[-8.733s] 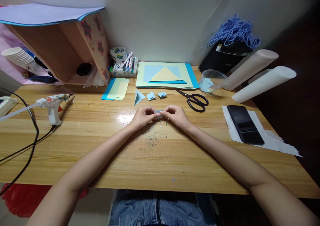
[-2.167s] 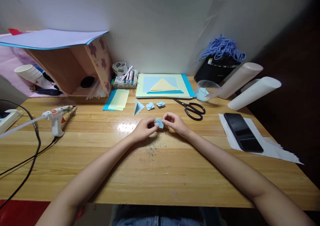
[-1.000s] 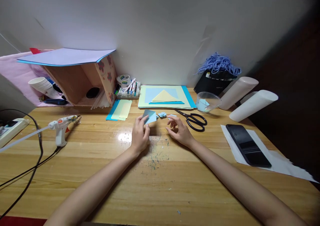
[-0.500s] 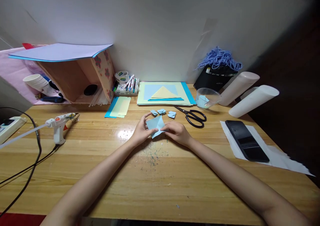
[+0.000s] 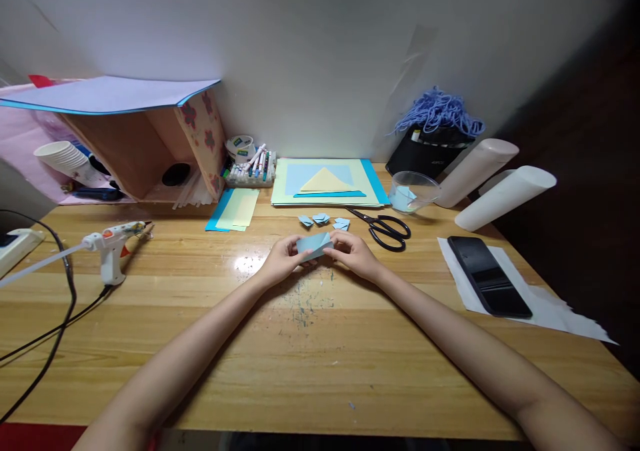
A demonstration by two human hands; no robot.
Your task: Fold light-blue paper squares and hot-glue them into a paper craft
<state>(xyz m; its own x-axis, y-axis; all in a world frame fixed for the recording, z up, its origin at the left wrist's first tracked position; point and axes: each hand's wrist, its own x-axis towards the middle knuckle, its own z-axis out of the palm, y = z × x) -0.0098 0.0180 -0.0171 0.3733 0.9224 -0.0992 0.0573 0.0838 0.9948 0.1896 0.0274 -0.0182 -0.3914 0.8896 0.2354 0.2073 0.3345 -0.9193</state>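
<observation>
A small light blue sheet of paper (image 5: 313, 244), creased and partly folded, is held above the table between both hands. My left hand (image 5: 284, 259) pinches its left side, thumb on the near edge and fingers behind. My right hand (image 5: 356, 255) pinches the right end near a raised fold. Just beyond the hands lie three small folded blue paper pieces (image 5: 321, 218). Black-handled scissors (image 5: 385, 228) rest to their right, blades pointing back left. The fingertips behind the paper are partly hidden.
A glue gun (image 5: 113, 258) with its cable stands at left, near an open box (image 5: 203, 138). Paper sheets (image 5: 327, 201), markers (image 5: 257, 164) and a clear bowl (image 5: 414, 194) line the back. A phone (image 5: 487, 274) lies at right beside white rolls (image 5: 505, 198).
The blue paper has turned from an upright diamond to a lower, flatter shape with its fold at the right. My right hand has moved up along its right edge. The view has shifted slightly.
</observation>
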